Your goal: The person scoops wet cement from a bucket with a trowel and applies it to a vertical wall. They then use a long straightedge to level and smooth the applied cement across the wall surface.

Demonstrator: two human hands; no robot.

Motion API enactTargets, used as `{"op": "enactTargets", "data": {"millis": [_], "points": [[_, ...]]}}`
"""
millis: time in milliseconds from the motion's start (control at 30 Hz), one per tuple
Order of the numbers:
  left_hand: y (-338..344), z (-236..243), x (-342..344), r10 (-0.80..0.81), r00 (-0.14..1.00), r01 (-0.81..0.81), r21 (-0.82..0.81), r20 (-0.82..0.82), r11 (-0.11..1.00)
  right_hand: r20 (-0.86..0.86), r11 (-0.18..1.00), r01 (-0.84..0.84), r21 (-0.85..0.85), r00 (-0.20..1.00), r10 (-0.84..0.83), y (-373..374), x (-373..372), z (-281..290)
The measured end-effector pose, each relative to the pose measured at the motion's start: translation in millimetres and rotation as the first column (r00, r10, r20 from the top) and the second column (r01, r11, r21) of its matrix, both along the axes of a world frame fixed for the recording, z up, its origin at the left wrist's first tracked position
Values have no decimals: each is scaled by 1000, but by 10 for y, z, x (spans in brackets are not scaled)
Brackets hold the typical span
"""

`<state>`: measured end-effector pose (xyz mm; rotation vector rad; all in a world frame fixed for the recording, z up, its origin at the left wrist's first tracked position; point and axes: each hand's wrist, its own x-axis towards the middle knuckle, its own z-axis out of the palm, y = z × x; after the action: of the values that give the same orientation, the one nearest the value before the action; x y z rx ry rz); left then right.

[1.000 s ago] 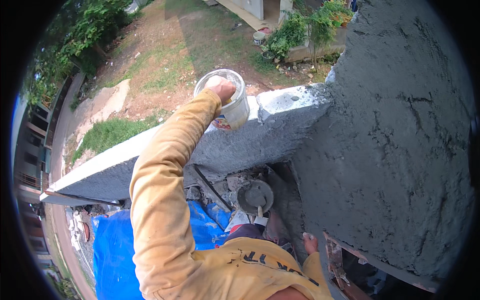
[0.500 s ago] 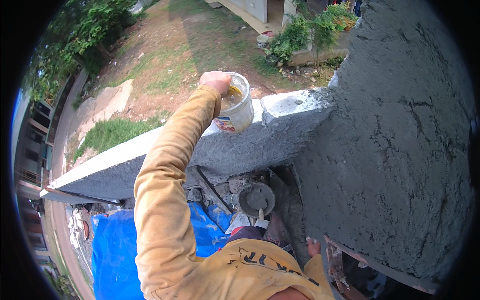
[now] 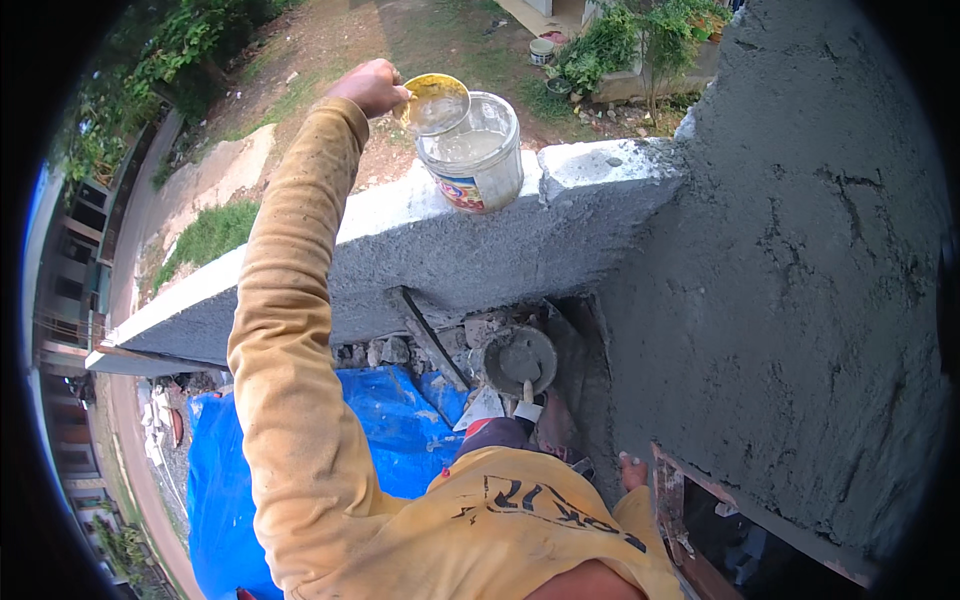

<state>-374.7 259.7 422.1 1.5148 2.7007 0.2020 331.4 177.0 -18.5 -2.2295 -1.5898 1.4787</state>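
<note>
On the top edge of the low wall, in the head view, a whitish bucket is stood upright, with pale liquid left inside. A yellow-rimmed cup is gripped by the left hand at the bucket's left rim; dipping is judged done, emptying not confirmed. The right hand is held low near the plastered wall; its grip cannot be told.

Outdoor building site — rough grey wall, mortar pan, blue tarp
</note>
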Motion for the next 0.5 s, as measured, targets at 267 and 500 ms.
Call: {"op": "enactTargets", "data": {"millis": [267,500], "points": [[-1078,-239,269,0,998,-1,11,60,1000,69,996,-29,-90,997,35,-26,60,249],[-1732,-1583,1053,172,977,-135,-259,126,956,74,990,4,-144,997,7,-49,527,22]]}}
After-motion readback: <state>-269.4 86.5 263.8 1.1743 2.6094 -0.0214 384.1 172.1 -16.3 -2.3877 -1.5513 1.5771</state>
